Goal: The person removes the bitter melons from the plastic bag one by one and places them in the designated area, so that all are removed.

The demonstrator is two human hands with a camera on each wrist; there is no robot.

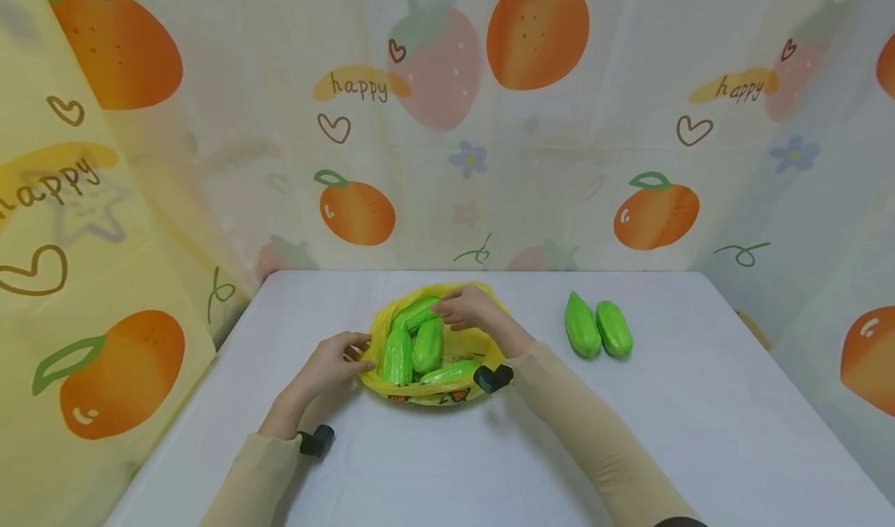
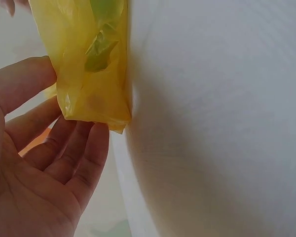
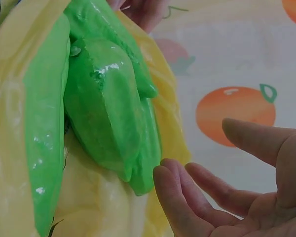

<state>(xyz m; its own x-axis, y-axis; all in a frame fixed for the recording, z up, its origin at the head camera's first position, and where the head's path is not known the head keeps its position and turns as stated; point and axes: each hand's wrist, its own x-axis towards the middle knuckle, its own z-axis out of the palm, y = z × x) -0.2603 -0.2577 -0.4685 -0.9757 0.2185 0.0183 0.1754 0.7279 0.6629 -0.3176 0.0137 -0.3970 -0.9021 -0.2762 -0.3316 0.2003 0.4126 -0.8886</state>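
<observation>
A yellow plastic bag (image 1: 414, 391) lies spread on the table with its mouth upward. Several glossy green, elongated vegetables (image 1: 429, 346) fill it, pointed at one end. My left hand (image 1: 336, 362) is at the bag's left side, fingers and thumb spread against the plastic, as the left wrist view shows of the bag (image 2: 91, 94). Over the bag's far part, my right hand (image 1: 471, 308) has its fingers apart and nothing between them. In the right wrist view its fingertips are just beside the end of a green vegetable (image 3: 106, 103).
Two more green vegetables (image 1: 583, 325) lie side by side on the white table (image 1: 699, 418), right of the bag. A fruit-patterned curtain (image 1: 433, 200) hangs behind the table and along both sides. Dark wrist mounts (image 1: 493, 378) sit on both arms.
</observation>
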